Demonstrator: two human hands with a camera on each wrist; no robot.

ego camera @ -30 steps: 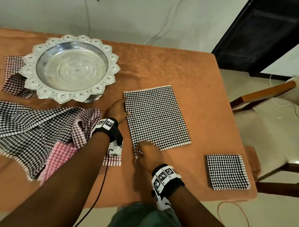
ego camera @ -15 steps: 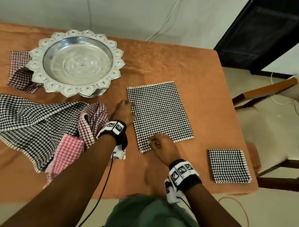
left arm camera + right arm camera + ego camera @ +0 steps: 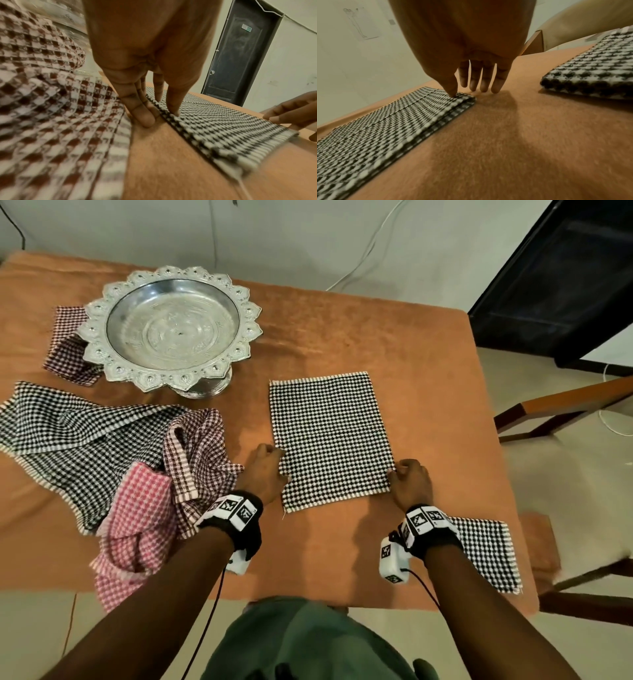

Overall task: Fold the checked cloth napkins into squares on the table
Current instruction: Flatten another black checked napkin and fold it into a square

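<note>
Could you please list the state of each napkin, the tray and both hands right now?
Black checked napkin: folded to a rectangle, flat.
Small napkin: folded square, near right corner.
Napkin pile: unfolded, crumpled.
Maroon napkin: partly under the tray.
Silver tray: upright, empty.
Left hand: fingers on the napkin's left edge.
Right hand: thumb pressing its right edge.

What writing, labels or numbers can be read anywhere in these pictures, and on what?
No words or numbers can be read.
Wrist bands: black-and-white square code patterns, no letters.
Small green-and-white plate on the dark door: too blurred to read.
Napkins and silver tray: no text.
</note>
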